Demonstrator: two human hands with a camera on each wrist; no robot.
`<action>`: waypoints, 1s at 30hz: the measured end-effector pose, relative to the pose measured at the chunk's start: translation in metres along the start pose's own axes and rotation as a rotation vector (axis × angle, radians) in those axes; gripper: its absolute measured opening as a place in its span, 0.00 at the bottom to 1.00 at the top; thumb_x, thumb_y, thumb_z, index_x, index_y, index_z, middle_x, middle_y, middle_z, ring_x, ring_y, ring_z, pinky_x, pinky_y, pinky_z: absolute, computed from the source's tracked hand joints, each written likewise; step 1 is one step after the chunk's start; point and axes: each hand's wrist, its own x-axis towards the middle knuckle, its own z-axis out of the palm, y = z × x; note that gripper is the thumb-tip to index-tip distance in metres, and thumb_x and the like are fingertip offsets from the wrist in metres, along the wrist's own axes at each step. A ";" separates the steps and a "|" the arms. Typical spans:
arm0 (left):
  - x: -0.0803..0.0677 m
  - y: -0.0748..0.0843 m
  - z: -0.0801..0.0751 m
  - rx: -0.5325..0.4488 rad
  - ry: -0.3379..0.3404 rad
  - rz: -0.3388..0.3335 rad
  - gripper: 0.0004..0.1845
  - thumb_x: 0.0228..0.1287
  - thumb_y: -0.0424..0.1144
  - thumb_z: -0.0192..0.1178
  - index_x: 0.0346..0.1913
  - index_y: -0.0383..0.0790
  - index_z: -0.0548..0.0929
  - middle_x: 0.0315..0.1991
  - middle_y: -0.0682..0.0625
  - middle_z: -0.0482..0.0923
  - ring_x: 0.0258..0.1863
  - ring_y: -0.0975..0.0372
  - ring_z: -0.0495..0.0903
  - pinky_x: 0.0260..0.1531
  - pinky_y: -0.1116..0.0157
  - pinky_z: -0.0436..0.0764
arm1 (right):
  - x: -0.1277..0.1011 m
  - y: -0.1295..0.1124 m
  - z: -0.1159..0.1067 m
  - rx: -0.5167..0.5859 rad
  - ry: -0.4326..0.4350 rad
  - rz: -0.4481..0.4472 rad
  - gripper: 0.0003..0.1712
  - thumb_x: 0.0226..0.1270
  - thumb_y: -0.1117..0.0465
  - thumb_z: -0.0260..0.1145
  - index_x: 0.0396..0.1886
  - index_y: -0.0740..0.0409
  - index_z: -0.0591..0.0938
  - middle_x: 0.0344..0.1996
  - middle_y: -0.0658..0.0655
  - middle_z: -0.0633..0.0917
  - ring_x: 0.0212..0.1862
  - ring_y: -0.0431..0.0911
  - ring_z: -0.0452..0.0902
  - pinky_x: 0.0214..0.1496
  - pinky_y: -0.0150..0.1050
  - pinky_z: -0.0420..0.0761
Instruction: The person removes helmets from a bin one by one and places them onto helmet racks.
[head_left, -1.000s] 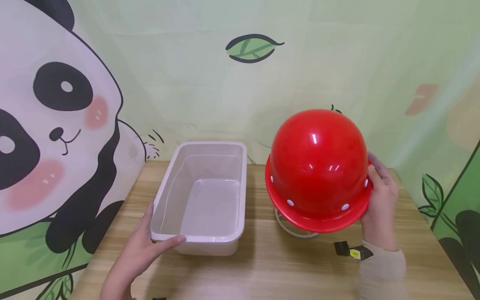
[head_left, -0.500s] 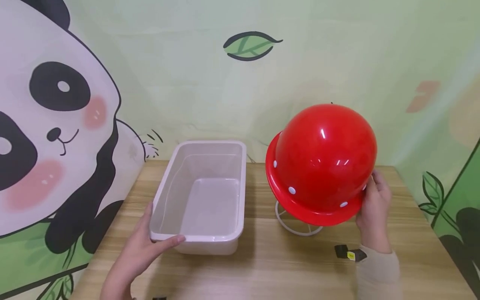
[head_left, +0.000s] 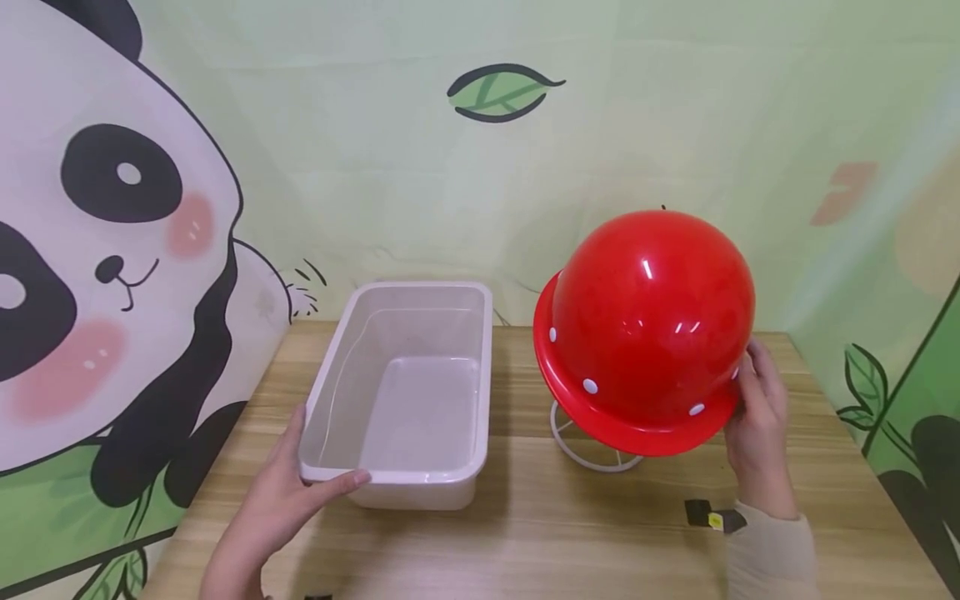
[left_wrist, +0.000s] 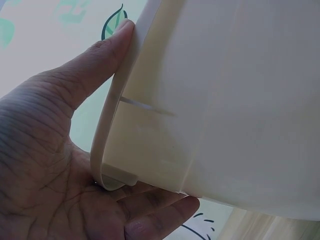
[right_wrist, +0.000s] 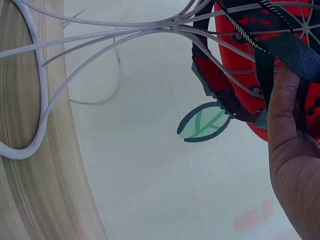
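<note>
A red hard hat point(head_left: 652, 325) sits tilted to the right over a white wire stand point(head_left: 592, 463). At its right edge, my right hand point(head_left: 761, 425) grips the brim. The right wrist view shows my thumb point(right_wrist: 284, 100) against the dark straps inside the hat, with the stand's thin wires point(right_wrist: 172, 24) spread beneath it. A pale rectangular plastic basin point(head_left: 408, 477) stands left of the hat with nothing in it. My left hand point(head_left: 281, 496) holds the basin's near left corner, thumb on the rim and fingers under it, as the left wrist view shows point(left_wrist: 150, 210).
The wooden table point(head_left: 555, 550) backs onto a pale green wall cloth point(head_left: 360, 108) printed with a panda and leaves. Small black pieces, one with a yellow label point(head_left: 716, 521), lie beside my right sleeve point(head_left: 772, 554).
The hard hat has tilted to the right and shifted slightly right, with my right hand lower along its brim. My left hand and the basin have stayed put.
</note>
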 end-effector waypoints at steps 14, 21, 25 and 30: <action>0.002 0.000 0.001 -0.015 -0.006 0.005 0.61 0.44 0.57 0.75 0.77 0.60 0.45 0.64 0.45 0.68 0.56 0.50 0.76 0.53 0.52 0.75 | -0.004 0.001 -0.003 -0.010 -0.003 0.003 0.24 0.77 0.69 0.41 0.70 0.68 0.62 0.50 0.55 0.81 0.43 0.43 0.83 0.42 0.30 0.85; 0.002 0.000 0.000 -0.008 -0.006 0.011 0.61 0.44 0.57 0.75 0.77 0.59 0.45 0.64 0.44 0.68 0.56 0.50 0.76 0.53 0.52 0.75 | -0.008 -0.007 -0.006 -0.490 0.175 0.158 0.27 0.78 0.53 0.47 0.73 0.46 0.62 0.48 0.44 0.82 0.43 0.33 0.81 0.44 0.20 0.80; 0.002 0.000 0.000 0.003 -0.004 0.020 0.61 0.44 0.57 0.75 0.77 0.60 0.45 0.63 0.44 0.68 0.55 0.51 0.76 0.52 0.53 0.76 | -0.009 -0.017 -0.008 -0.866 0.148 0.171 0.28 0.78 0.51 0.45 0.75 0.33 0.56 0.59 0.47 0.78 0.53 0.26 0.74 0.52 0.16 0.73; 0.002 -0.001 -0.002 0.007 0.008 0.044 0.61 0.44 0.56 0.76 0.77 0.60 0.45 0.63 0.44 0.69 0.55 0.51 0.77 0.50 0.55 0.77 | -0.010 -0.027 -0.009 -1.060 0.039 0.067 0.32 0.77 0.56 0.49 0.75 0.31 0.53 0.67 0.51 0.72 0.62 0.32 0.67 0.51 0.12 0.66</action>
